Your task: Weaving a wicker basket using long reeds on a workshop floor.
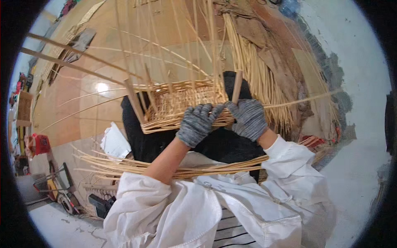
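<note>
A partly woven wicker basket [186, 94] rests across dark-clad legs, with upright wooden stakes and long pale rods rising from it. My left hand [194, 123], in a grey knit glove, grips the near rim, fingers curled over it and thumb toward the right. Beside it my right hand [249, 118], also gloved, is closed at the rim just below the right wooden stake [238, 82]; a long rod [302, 99] runs out rightward from there. Both hands' fingertips are partly hidden in the weave.
A bundle of pale rods [254, 70] lies on brown sacking [275, 56] at upper right. Loose rods [103, 161] lie across my lap. A white sheet [115, 140], a grey cloth [82, 41], a red object [40, 144] and a wheeled metal item [62, 190] lie to the left.
</note>
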`<state>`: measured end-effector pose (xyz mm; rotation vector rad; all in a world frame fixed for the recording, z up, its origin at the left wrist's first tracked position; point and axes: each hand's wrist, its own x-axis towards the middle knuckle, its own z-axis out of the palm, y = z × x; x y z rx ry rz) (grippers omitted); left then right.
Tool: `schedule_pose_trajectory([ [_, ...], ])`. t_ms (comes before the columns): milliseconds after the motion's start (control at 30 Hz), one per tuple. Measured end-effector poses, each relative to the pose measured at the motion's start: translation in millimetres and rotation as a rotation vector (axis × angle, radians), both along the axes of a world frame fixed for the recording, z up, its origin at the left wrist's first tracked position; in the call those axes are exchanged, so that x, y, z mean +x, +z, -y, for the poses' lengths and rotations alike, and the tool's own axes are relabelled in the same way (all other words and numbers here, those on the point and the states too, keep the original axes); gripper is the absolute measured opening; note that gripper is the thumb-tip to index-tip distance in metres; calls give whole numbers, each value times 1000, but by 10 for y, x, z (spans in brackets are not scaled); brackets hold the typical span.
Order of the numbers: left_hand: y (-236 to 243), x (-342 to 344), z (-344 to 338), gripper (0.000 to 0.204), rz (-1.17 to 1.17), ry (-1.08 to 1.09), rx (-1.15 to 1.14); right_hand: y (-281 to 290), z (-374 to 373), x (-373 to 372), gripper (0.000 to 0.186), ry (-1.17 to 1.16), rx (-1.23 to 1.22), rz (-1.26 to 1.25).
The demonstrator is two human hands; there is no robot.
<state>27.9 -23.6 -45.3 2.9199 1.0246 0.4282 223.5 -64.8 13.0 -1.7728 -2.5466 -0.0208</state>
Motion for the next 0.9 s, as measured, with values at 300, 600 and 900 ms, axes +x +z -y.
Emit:
schedule_pose_trajectory([
  [300,332,-1120,-204,29,1181,418,-487,133,2,-884,71,77,282,-281],
  [600,292,-1083,-483,21,1410,669,-806,-215,-218,-1278,59,57,273,-204],
  [900,470,-1482,-610,27,843,721,-818,352,-385,-1618,39,17,186,-365],
])
